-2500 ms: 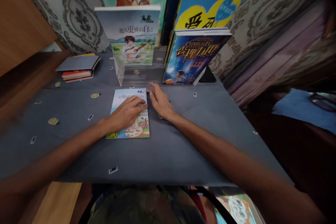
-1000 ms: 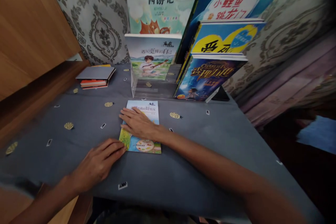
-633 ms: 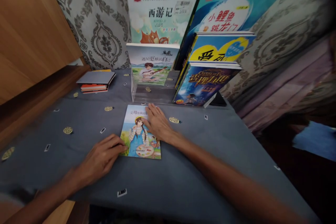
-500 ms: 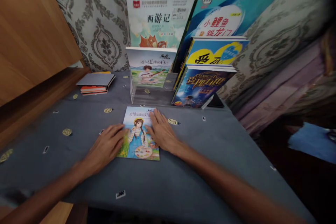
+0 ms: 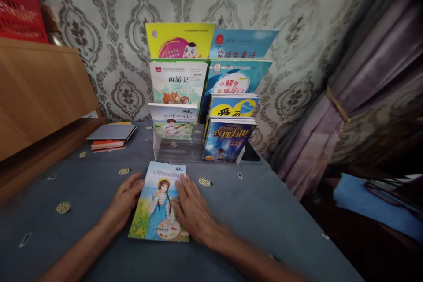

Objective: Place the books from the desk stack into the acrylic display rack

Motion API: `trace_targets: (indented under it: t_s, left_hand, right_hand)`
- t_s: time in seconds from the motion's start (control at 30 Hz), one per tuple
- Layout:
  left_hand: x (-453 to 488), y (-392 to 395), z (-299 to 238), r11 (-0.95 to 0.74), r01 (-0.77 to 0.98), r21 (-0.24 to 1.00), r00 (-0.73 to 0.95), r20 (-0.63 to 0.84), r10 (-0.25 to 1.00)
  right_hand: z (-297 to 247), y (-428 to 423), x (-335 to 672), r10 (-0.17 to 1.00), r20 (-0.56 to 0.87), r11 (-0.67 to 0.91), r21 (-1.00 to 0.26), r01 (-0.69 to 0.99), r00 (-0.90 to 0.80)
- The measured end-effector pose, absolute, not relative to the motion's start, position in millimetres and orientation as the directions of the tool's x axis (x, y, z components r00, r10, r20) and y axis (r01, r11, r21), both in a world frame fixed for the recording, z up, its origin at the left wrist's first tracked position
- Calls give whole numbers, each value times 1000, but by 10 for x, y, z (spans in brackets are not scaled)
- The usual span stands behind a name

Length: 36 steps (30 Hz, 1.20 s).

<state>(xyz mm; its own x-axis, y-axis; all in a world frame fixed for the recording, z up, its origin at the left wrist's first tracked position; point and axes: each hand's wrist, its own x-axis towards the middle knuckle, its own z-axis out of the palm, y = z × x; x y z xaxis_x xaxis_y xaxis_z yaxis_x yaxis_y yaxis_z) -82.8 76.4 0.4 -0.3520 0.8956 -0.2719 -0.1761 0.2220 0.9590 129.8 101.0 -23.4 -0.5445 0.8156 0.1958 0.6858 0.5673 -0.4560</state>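
Note:
A thin paperback book (image 5: pixel 158 211) with a girl in a blue dress on its cover lies face up on the dark grey tablecloth. My right hand (image 5: pixel 194 211) rests over its right edge, fingers spread flat on the cover. Along the left edge is my left hand (image 5: pixel 124 205), its fingers loosely stretched and their tips at the book's side; whether they reach under it is hidden. Behind the book stands a clear tiered display rack (image 5: pixel 178 153). Its lowest left tier holds a book with a guitar player (image 5: pixel 175 128), and a dark blue book (image 5: pixel 228 141) stands at right.
More upright books, such as a white one (image 5: pixel 180 81) and a teal one (image 5: pixel 243 77), fill the higher tiers. A small book stack (image 5: pixel 112 134) lies at the left by a wooden cabinet (image 5: pixel 39 97). A red basket (image 5: pixel 21 6) sits on top. Purple curtain (image 5: pixel 313 141) hangs right.
The view has tilted up, showing the whole rack. My left hand has slid off the cover to the book's left edge. My right hand stays on the right side.

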Motion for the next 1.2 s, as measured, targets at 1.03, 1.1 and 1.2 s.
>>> trace_targets:
  t_s: [1.03, 1.1, 1.2]
  left_hand:
    - [-690, 1236, 37, -296, 271, 916, -414, 389, 823]
    - [-691, 1221, -39, -251, 254, 934, -400, 338, 852]
    - [-711, 1219, -91, -213, 249, 945, -390, 299, 871]
  right_hand:
    - [-66, 1258, 1110, 833, 532, 552, -815, 176, -152]
    - [-121, 1261, 1114, 851, 502, 524, -831, 187, -153]
    - [-138, 1258, 1127, 847, 508, 531, -824, 197, -155]
